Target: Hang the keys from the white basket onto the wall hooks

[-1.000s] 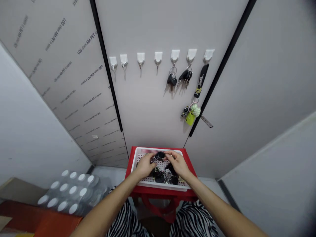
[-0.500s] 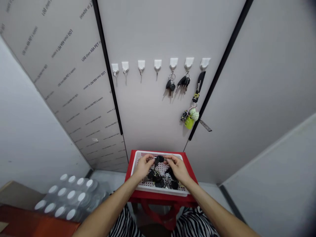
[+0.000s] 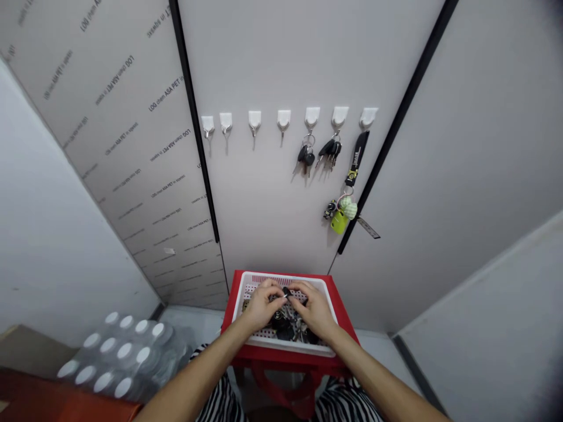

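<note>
My left hand (image 3: 265,303) and my right hand (image 3: 312,305) meet over a white plastic basket (image 3: 290,346). Between their fingertips is a small black-headed key (image 3: 286,292), pinched from both sides and partly covered by the fingers. Below the hands, a pile of keys (image 3: 285,329) with black heads and metal rings lies in the basket, partly hidden by my hands. On the wall ahead, one bunch of keys (image 3: 307,155) and another bunch (image 3: 331,150) hang from white hooks. A black strap (image 3: 358,155) with a yellow-green charm (image 3: 339,222) hangs at the far right.
The basket sits on a red stool (image 3: 343,305). Left of it stand several water bottles (image 3: 125,350) with white caps, beside an orange-red box (image 3: 57,398). More white hooks, one of them a hook (image 3: 254,120), line the wall. A black strip (image 3: 400,123) runs down the wall.
My hands have drawn closer together and turned inward around the black-headed key, lowering it slightly toward the pile. The view has shifted a little.
</note>
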Action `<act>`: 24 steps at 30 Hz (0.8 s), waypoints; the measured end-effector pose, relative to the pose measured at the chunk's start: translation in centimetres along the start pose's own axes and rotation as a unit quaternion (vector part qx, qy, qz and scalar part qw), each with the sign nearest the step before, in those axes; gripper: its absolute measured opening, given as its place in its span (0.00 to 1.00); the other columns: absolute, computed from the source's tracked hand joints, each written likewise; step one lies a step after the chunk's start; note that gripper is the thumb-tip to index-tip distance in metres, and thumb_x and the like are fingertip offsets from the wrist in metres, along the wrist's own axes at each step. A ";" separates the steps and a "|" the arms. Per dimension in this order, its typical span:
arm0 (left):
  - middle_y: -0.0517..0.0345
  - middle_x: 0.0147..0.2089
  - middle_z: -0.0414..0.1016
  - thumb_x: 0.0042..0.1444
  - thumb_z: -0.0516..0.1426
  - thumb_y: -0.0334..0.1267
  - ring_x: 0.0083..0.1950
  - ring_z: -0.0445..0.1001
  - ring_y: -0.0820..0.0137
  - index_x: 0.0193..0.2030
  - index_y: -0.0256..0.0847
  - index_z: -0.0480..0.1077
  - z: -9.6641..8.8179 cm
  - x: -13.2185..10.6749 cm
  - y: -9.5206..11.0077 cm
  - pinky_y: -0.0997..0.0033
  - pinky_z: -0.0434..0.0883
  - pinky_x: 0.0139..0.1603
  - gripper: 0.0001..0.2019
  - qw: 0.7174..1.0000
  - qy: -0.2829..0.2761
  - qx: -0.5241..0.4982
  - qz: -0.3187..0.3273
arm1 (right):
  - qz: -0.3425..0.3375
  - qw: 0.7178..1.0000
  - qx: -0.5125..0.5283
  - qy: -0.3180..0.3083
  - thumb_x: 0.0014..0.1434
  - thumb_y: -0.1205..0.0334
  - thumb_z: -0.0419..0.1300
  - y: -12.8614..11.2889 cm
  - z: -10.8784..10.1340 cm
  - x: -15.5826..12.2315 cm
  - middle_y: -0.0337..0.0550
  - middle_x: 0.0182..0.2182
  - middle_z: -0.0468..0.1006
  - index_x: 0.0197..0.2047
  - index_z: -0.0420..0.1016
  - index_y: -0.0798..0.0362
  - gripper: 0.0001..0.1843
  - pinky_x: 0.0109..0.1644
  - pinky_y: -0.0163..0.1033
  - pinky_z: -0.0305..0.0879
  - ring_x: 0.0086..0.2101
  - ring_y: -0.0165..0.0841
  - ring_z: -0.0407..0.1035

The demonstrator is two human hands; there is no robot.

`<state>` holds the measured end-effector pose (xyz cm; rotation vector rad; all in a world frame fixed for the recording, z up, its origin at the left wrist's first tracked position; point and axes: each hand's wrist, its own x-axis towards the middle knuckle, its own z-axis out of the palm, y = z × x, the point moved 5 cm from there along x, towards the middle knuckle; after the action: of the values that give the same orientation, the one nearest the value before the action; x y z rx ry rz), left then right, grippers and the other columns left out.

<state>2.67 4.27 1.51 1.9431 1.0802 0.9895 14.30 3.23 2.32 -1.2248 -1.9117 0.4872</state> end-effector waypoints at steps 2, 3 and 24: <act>0.57 0.34 0.63 0.42 0.50 0.36 0.39 0.61 0.72 0.23 0.38 0.66 0.1 0.0 0.1 0.72 0.58 0.41 0.06 1.000 -0.010 0.000 0.005 | -0.019 1.000 0.006 -0.012 0.44 0.66 0.50 -0.3 0.0 0.0 0.42 0.35 0.67 0.33 0.67 0.50 0.11 0.42 0.40 0.55 0.38 0.32 0.60; 0.57 0.35 0.63 0.42 0.51 0.36 0.40 0.60 0.72 0.23 0.38 0.66 0.1 0.0 0.2 0.72 0.57 0.42 0.05 1.000 -0.013 0.000 0.006 | -0.026 0.999 0.009 -0.020 0.44 0.66 0.50 -0.5 0.0 0.0 0.42 0.35 0.67 0.33 0.67 0.49 0.11 0.42 0.40 0.55 0.37 0.32 0.60; 0.57 0.38 0.66 0.39 0.53 0.31 0.40 0.62 0.72 0.38 0.39 0.62 0.6 -0.2 -1.0 0.73 0.59 0.42 0.16 0.995 -0.016 -0.087 -0.035 | 0.002 0.999 0.045 -0.006 0.47 0.63 0.49 -1.1 -0.3 0.1 0.41 0.26 0.69 0.26 0.67 0.53 0.07 0.35 0.35 0.58 0.30 0.30 0.62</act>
<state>2.78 4.37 0.35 1.7627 1.0021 0.9763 13.93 2.80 3.29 -1.1709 -1.8774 0.5777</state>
